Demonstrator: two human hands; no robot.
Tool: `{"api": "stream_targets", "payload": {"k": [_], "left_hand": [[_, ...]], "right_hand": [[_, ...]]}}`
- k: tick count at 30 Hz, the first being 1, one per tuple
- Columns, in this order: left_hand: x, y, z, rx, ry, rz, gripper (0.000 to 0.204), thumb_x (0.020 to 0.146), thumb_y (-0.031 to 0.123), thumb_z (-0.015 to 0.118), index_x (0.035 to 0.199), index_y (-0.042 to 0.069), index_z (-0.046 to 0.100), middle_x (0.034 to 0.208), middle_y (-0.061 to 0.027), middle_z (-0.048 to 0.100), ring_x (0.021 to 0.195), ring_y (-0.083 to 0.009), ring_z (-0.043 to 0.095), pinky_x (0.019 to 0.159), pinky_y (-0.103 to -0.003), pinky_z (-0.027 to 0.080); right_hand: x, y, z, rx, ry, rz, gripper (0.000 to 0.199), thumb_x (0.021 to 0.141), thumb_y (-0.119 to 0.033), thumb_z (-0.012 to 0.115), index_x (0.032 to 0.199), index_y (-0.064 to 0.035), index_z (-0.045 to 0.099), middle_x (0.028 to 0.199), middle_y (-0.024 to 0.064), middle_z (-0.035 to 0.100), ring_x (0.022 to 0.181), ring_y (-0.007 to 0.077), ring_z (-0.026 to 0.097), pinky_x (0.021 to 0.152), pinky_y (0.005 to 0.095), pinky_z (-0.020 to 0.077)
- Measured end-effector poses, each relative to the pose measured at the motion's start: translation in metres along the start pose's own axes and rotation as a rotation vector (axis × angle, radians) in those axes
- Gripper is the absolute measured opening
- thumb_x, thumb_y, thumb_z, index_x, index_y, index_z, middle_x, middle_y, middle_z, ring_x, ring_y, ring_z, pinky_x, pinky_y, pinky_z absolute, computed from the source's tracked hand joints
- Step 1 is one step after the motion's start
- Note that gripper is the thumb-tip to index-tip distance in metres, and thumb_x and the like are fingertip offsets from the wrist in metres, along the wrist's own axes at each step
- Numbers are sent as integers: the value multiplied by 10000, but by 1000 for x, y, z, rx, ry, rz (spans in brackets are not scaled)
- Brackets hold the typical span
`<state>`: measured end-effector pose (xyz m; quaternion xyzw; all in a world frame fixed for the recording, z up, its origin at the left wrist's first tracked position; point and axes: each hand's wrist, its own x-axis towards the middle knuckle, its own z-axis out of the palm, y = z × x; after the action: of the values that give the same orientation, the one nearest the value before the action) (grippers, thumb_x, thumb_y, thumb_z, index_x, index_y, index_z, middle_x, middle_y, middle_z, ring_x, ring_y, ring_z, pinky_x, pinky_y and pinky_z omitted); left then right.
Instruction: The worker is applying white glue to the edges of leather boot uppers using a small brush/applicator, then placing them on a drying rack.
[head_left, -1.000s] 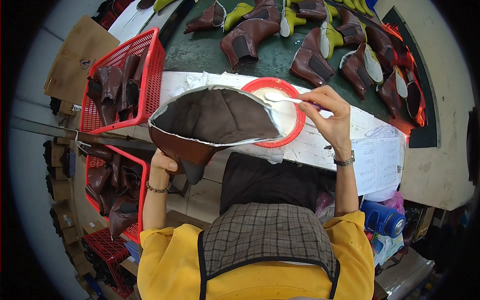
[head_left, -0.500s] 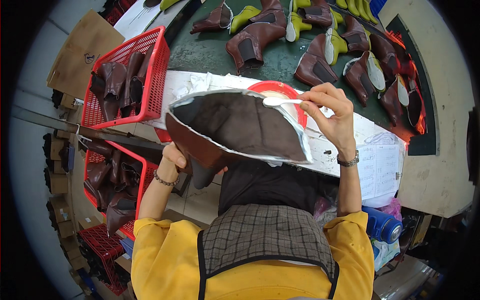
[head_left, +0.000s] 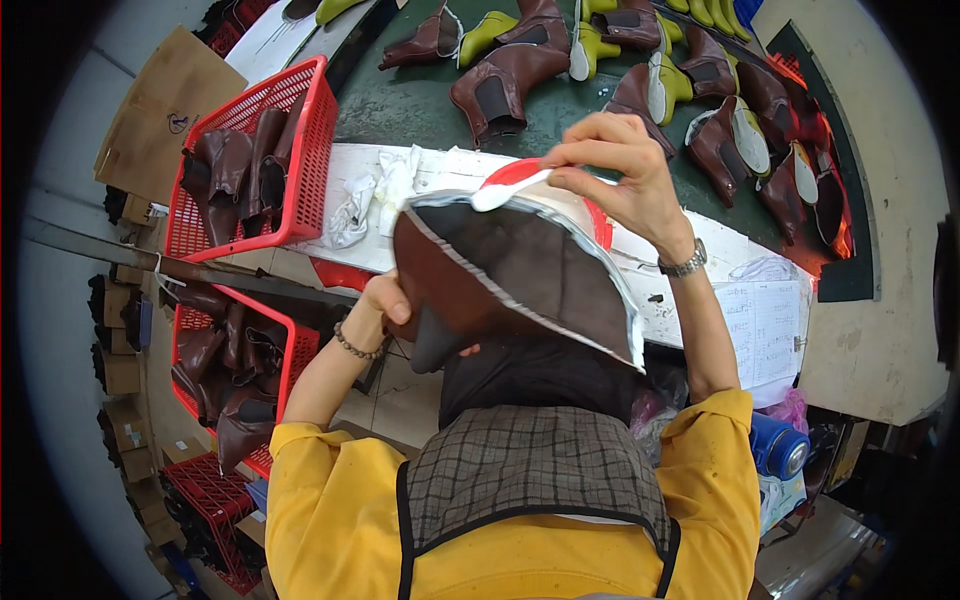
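Observation:
My left hand grips a brown leather boot upper by its left side, tilting the open bottom upward. A whitish rim runs around the opening, and the dark lining shows inside. Some of my left fingers are hidden under the leather. My right hand pinches the handle of a small white plastic spoon, whose rounded end lies against the far rim of the boot upper. Behind it, partly covered by the upper and my right hand, stands a red bowl with a pale content.
Red crates of boot uppers stand at the left. On the dark green belt lie brown uppers and green lasts. White rags lie on the white bench, a written sheet at its right, a blue flask below.
The spoon has moved left along the far rim with my right hand. My left hand and the boot upper have shifted right, and the upper has turned with its right end lower.

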<state>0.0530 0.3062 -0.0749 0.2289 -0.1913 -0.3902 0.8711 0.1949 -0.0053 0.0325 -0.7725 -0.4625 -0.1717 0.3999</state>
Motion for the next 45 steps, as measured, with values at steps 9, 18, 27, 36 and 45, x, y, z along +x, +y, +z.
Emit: {"api": "stream_targets", "payload": {"k": [9, 18, 27, 36, 45], "left_hand": [[-66, 12, -32, 183, 456, 375, 849, 699, 142, 823, 1431, -99, 467, 1371, -227, 577, 1245, -335, 571, 1082, -443, 447], [-95, -3, -48, 747, 928, 437, 860, 703, 129, 837, 1449, -73, 461, 1397, -164, 580, 1273, -262, 560, 1104, -383, 435], [-70, 14, -18, 652, 719, 458, 814, 704, 121, 815, 1431, -28, 480, 1377, -156, 593, 1307, -287, 558, 1118, -441, 436], [19, 139, -145, -13, 766, 877, 387, 906, 183, 632, 1268, 46, 621, 1257, -107, 696, 1190, -280, 647, 1064, -510, 489], [108, 245, -317, -121, 981, 775, 196, 831, 258, 690, 985, 138, 679, 1004, -26, 729, 973, -261, 680, 895, -471, 532]], "right_hand": [[-84, -1, 8, 83, 247, 368, 205, 752, -85, 850, 952, -89, 805, 893, 23, 687, 877, 162, 622, 838, 312, 429], [-116, -22, 37, 185, 350, 564, 152, 831, -69, 821, 980, -51, 799, 907, 25, 687, 768, 100, 601, 718, 246, 463], [-137, 2, 50, 480, 411, 807, 183, 987, -135, 681, 1070, 14, 745, 860, 21, 650, 682, 65, 535, 615, 213, 423], [-172, 72, 69, 484, 765, 1088, 273, 1098, -274, 488, 1052, -25, 591, 699, -22, 502, 461, 23, 375, 384, 206, 319], [-169, 71, 76, 389, 774, 1146, 226, 1100, -244, 480, 1064, -46, 583, 683, -38, 467, 447, 15, 323, 372, 193, 273]]}}
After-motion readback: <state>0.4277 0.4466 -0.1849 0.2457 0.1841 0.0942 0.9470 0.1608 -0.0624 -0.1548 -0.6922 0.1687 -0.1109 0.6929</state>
